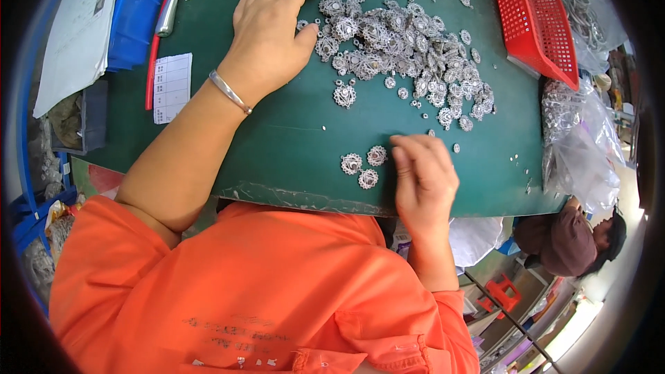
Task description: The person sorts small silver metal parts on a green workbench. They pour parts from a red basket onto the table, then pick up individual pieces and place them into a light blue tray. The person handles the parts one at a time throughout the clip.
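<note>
A heap of silver filigree metal charms point(409, 41), round with lacy edges, covers the upper middle of the green table. My left hand point(273, 31) rests at the heap's left edge, thumb and index finger apart, and no piece shows in its grip. Close to the table's near edge lie three round charms point(368, 179) grouped together. Just right of them my right hand point(426, 176) hovers with loosely curled fingers, the thumb a little apart, and I see nothing held in it. A single charm point(344, 95) lies between the heap and the group.
At the right stands a red perforated basket point(537, 21), with clear plastic bags point(582, 138) beside it. A blue tray point(142, 10), a paper slip point(172, 88) and a red stick point(151, 73) are at the left. Another person point(571, 239) is beyond the table at the right.
</note>
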Available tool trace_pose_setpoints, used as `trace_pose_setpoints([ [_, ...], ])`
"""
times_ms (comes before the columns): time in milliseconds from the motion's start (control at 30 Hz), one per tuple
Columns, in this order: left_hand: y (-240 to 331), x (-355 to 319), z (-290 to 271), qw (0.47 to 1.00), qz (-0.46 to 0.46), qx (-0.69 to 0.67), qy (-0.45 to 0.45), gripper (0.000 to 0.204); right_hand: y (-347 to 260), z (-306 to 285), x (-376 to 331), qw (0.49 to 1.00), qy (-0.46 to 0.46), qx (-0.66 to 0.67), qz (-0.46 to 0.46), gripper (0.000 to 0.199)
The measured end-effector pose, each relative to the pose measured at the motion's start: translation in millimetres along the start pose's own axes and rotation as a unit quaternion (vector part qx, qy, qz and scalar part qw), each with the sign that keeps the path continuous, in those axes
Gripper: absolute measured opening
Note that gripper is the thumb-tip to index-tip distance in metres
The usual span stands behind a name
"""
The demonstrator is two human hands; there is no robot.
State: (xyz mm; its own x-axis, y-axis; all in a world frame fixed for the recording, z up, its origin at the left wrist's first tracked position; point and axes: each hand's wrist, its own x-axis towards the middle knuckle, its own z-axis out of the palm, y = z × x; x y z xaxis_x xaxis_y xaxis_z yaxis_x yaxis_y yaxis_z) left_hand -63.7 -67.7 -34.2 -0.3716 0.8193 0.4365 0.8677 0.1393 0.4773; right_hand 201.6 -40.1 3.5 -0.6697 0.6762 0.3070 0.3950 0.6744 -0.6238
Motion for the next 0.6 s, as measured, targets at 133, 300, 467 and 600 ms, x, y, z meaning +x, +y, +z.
trace_pose_setpoints([
  [133,-4.2,-2.0,1.8,1.0,0.014,0.015,0.005,0.037,11.6,-18.0,-4.4,0.997,0.052,-0.033,0.056,0.017],
  [300,-2.6,-0.7,-3.7,1.0,0.011,-0.005,-0.014,0.037,16.7,-19.7,-16.0,0.998,0.037,-0.019,0.051,0.019],
  [467,-2.3,1.3,-3.5,1.0,0.007,-0.026,-0.014,0.038,-2.9,3.8,-3.7,0.996,-0.055,-0.047,-0.052,0.029],
  [600,-2.6,-3.0,2.3,1.0,0.013,0.003,0.026,0.038,-6.8,5.4,-8.0,0.996,-0.041,0.078,-0.013,0.024],
])
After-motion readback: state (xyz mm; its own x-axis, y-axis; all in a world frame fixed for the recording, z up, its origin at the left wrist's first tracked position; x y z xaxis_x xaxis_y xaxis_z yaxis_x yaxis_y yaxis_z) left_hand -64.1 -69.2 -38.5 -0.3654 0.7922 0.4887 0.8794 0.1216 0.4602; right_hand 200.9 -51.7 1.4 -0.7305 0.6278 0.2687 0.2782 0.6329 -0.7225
